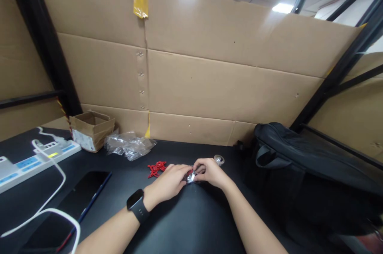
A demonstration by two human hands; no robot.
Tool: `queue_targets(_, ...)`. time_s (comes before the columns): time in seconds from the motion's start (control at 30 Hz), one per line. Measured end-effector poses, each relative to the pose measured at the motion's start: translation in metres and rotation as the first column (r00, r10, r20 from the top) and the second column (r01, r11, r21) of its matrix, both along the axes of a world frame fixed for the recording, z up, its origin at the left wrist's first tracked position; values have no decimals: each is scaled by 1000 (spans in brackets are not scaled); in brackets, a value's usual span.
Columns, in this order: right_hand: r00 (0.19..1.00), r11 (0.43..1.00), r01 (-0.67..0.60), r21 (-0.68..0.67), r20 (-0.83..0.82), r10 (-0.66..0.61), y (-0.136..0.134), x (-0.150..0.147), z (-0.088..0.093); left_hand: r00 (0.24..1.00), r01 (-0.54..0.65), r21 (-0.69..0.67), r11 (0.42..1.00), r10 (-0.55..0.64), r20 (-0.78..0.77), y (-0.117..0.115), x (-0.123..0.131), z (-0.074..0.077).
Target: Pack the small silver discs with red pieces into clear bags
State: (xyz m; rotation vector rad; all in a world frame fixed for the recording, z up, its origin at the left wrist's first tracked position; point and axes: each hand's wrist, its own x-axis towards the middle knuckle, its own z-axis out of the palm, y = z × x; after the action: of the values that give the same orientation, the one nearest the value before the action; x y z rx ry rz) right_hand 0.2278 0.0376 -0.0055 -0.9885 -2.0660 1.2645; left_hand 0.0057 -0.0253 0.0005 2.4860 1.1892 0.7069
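A small round shiny silver object point(190, 176) with a bit of red on it sits between my two hands, low over the black table. My left hand point(171, 180), a black watch on its wrist, has its fingers closed on the object's left side. From the right, my right hand point(209, 172) pinches at the same object with bent fingers. Fingers hide much of it, so its kind is unclear. A pile of red branching pieces point(156, 169) lies just left of my left hand. Beyond my right hand rests a round piece point(219, 160) with a pale rim and shiny centre.
Crumpled clear plastic bags point(130, 145) and an open cardboard box point(92, 130) stand at the back left. A white power strip point(38, 162), a white cable point(60, 174) and a dark phone point(72, 206) lie left. A black backpack point(299, 166) fills the right. Cardboard panels point(203, 86) wall the back.
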Motion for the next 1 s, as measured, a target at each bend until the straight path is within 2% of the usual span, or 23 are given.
queue_targets(0.27, 999, 1000, 24, 16, 25, -25, 0, -1, 3, 995, 52, -53, 997, -47, 87, -1, 1, 4)
queue_targets(0.37, 985, 971, 105, 214, 111, -131, -2, -7, 3, 992, 81, -68, 994, -74, 101, -1, 3, 2)
queue_targets(0.47, 952, 874, 197, 444, 129, -279, -7, -18, 1, 986, 96, -70, 993, -85, 146, 1, 4, -1)
queue_targets(0.53, 939, 845, 222, 487, 126, -319, -11, -25, 1, 976, 125, -77, 989, -109, 189, 3, 3, 0)
queue_targets(0.6, 946, 864, 194, 464, 145, -291, -14, -28, 1, 971, 135, -70, 988, -118, 208, 4, 1, 6)
queue_targets(0.67, 954, 890, 144, 432, 179, -242, -15, -29, 0, 985, 60, -22, 998, -56, 160, 5, -5, 14)
queue_targets(0.77, 952, 903, 121, 412, 210, -223, -14, -28, -1, 998, -48, 86, 995, 50, -22, 7, -15, 25)
queue_targets(0.87, 952, 873, 133, 470, 183, -244, -13, -27, -2, 988, -4, 144, 990, 26, -151, 8, -19, 27)
queue_targets(1.0, 944, 812, 163, 561, 150, -293, -14, -33, -4, 989, 44, 153, 987, -21, -146, 9, -11, 17)
